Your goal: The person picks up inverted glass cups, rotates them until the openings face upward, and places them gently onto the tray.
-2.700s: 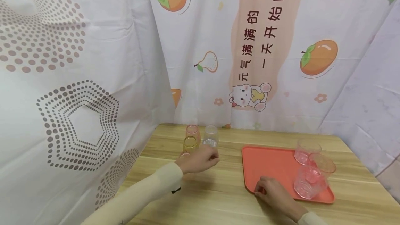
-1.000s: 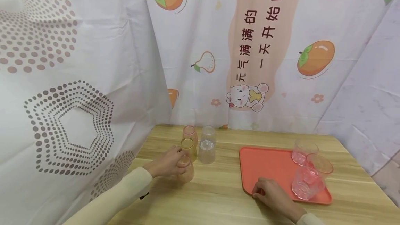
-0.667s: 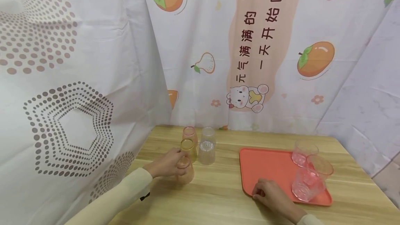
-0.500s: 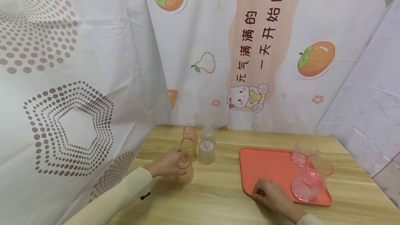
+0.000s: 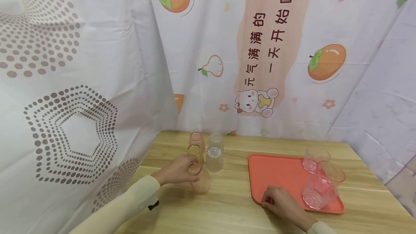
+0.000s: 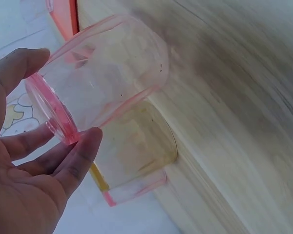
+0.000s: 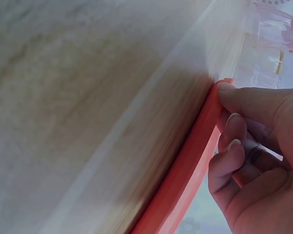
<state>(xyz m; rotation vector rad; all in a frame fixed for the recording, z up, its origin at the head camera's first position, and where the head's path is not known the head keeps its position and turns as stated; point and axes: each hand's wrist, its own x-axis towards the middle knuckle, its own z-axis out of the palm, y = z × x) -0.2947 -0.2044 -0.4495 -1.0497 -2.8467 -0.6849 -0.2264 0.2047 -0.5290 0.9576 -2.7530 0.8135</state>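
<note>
My left hand [image 5: 178, 169] holds an upside-down pink-tinted drinking glass [image 6: 112, 68] by its base, thumb on one side and fingertips on the other. In the head view this glass leans, its mouth toward the right and close over the table. Just behind it stands an inverted yellow glass [image 5: 195, 150], partly covered by the hand. The right hand [image 5: 286, 205] is at the near left corner of a red tray [image 5: 276, 169]. In the right wrist view its thumb presses on the tray's rim, with the other fingers curled beside it.
Another pink glass [image 5: 196, 139] stands behind the yellow one, and two clear glasses [image 5: 215, 162] stand in line to their right. Three pinkish clear glasses [image 5: 318, 195] are on the tray's right side. Curtains [image 5: 208, 96] hang behind the wooden table [image 5: 224, 208].
The left hand moved from near the clear glasses back to the pink glass and took hold of its base. The glass has since tilted and shifted slightly right. The right hand stays at the tray.
</note>
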